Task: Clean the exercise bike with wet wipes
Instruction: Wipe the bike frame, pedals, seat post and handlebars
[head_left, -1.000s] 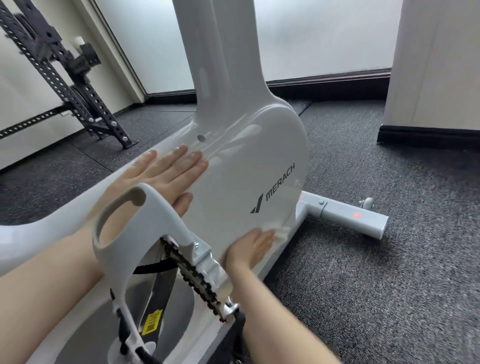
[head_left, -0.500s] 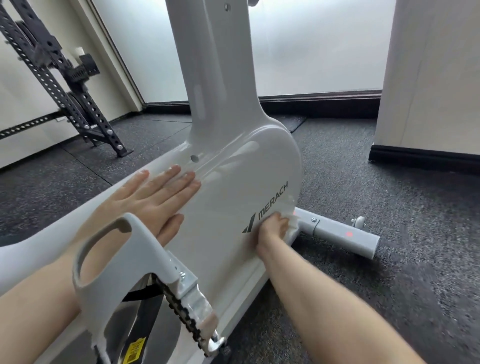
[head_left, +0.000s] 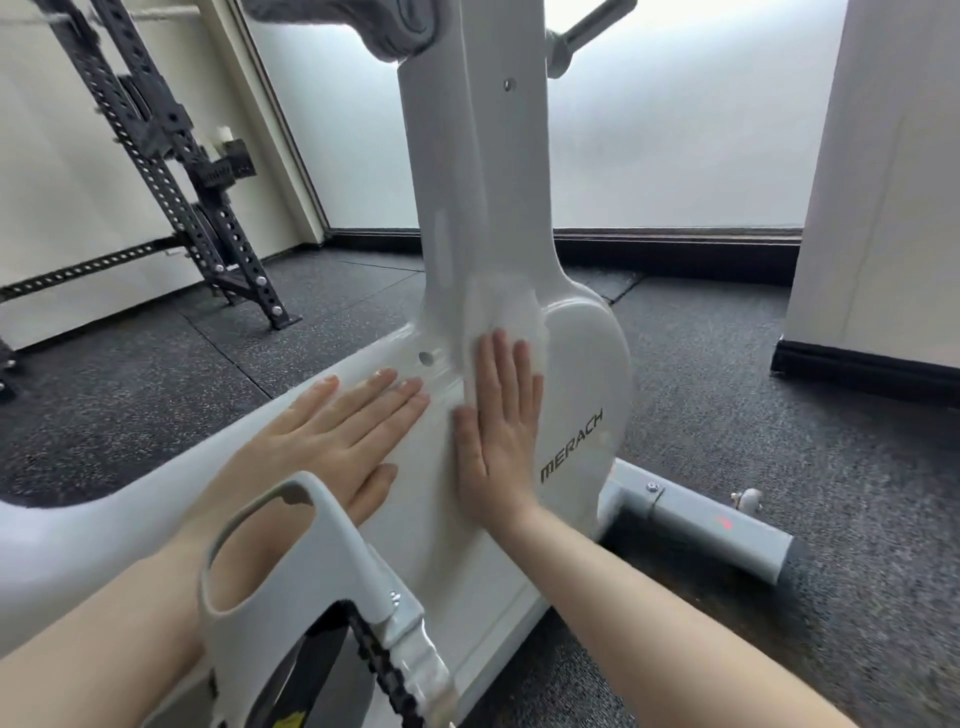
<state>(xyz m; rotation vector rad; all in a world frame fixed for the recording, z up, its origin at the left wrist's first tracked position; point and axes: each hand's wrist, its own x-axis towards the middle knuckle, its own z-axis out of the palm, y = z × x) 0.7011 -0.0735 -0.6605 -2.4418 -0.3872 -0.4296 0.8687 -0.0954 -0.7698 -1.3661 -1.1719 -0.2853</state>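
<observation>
Exercise bike standing on dark gym floor, white housing facing camera.
Left hand flat on housing, fingers straight, grasping nothing, bracing frame.
Right hand flat too, fingers straight, pressing wet wipe against housing at base of upright post.
Wiping stroke under way; likely next: sweeping wipe up post or across unwiped panel.
Lettering "MERACH" readable beside right hand.

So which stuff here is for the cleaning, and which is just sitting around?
For the cleaning:
exercise bike
wet wipe under the right hand
left hand, flat on the bike

Just sitting around:
black metal rack
white pillar
</observation>
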